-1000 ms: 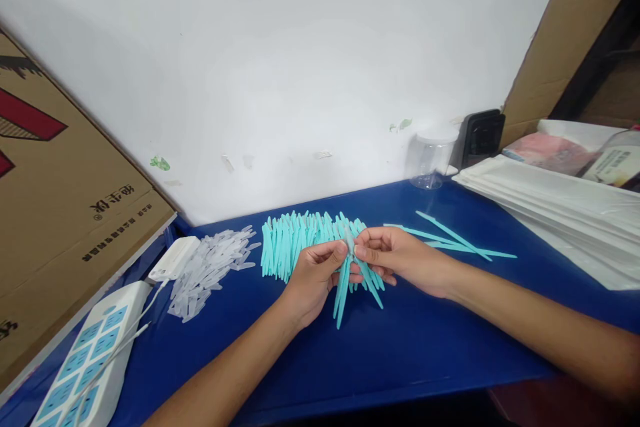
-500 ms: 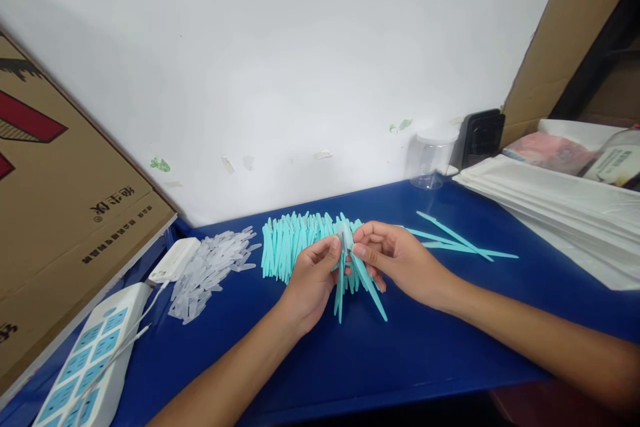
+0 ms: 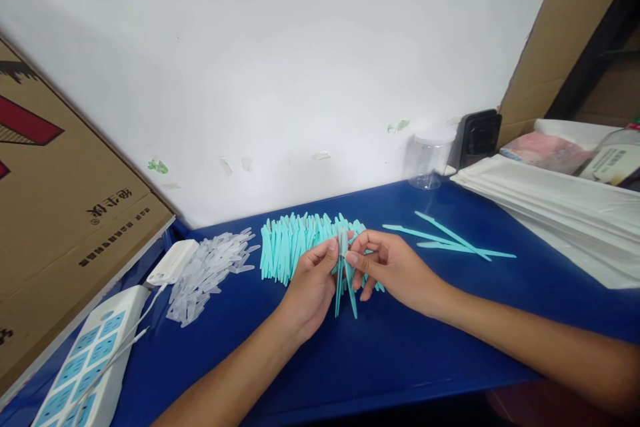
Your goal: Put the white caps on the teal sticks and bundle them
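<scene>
My left hand (image 3: 314, 280) is closed, pinching thin turquoise eyebrow razors (image 3: 339, 290) by their upper ends, handles hanging down. Close beside it, my right hand (image 3: 395, 267) pinches another turquoise razor (image 3: 352, 293) near its top between thumb and fingers. A translucent cap (image 3: 343, 240) shows at the top between both hands; how far it covers the blades is too small to tell. Behind the hands lies a long row of turquoise razors (image 3: 285, 247), partly hidden by my fingers. To the left spreads a pile of clear plastic caps (image 3: 210, 270).
Three loose razors (image 3: 450, 238) cross each other on the blue table (image 3: 400, 360) at right. A power strip (image 3: 90, 360) and a white box (image 3: 173, 261) stand left, beside a carton (image 3: 65, 167). A clear jar (image 3: 431, 160) and white sheets (image 3: 555, 207) sit back right.
My right hand has moved slightly left and turned, bringing its razor from a slant to nearly upright beside those in my left hand. The view has shifted a little.
</scene>
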`<state>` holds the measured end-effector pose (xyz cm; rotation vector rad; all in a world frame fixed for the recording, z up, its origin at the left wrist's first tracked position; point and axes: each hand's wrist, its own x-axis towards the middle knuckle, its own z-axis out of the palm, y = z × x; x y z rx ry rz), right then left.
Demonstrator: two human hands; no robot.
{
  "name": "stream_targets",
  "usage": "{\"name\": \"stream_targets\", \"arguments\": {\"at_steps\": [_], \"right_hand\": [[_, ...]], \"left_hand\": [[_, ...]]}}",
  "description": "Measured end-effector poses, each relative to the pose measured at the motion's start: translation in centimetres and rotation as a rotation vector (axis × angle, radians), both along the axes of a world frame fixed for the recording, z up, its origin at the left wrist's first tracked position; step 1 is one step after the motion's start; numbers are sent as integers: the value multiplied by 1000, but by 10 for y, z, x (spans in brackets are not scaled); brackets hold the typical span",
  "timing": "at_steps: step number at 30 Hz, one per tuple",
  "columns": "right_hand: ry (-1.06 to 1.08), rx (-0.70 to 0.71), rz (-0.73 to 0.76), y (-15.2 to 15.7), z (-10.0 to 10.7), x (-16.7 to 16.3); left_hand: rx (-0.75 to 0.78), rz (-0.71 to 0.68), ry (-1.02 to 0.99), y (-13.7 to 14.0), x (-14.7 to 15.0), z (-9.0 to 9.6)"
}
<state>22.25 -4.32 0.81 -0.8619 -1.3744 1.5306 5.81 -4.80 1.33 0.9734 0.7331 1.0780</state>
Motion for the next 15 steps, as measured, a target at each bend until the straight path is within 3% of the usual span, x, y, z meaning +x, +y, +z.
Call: {"name": "stream_targets", "arguments": {"at_steps": [15], "right_hand": [[-15, 4, -87, -3, -10, -4]], "left_hand": [[-100, 8, -66, -6, 5, 0]]}}
